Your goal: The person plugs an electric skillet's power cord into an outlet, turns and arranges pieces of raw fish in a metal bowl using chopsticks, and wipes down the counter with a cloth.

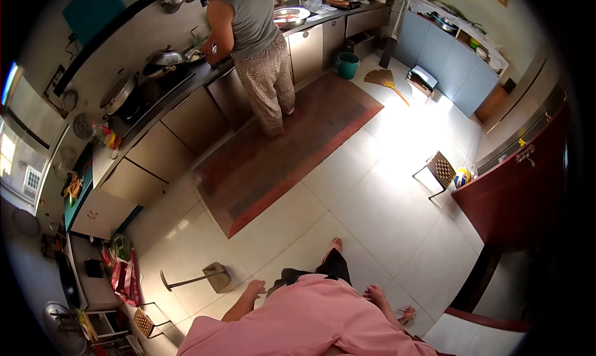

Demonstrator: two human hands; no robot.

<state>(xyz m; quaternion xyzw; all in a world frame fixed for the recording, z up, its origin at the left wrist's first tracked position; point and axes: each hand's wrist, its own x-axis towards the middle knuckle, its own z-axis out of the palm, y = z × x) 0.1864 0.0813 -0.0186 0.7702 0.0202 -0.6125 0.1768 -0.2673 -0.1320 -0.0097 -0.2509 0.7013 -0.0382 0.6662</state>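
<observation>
At my left side hangs my left hand [255, 288], its fingers loosely apart and holding nothing. My right hand [374, 293] is on the other side of the pink top [304, 315], with fingers slightly curled but apart and nothing in them. Nearest to my left hand is a long-handled dustpan [217, 278] on the tiled floor, not touching it. My feet show below, one bare foot [336, 244] forward and the other [406, 314] further back to the right.
Another person [248, 24] stands at the counter [203, 76], on a dark red-edged mat [279, 160]. Pans [166, 57] sit on the stove. A green bin [347, 65], a broom [380, 78], a woven stool [441, 169] and a ball [462, 177] are on the floor.
</observation>
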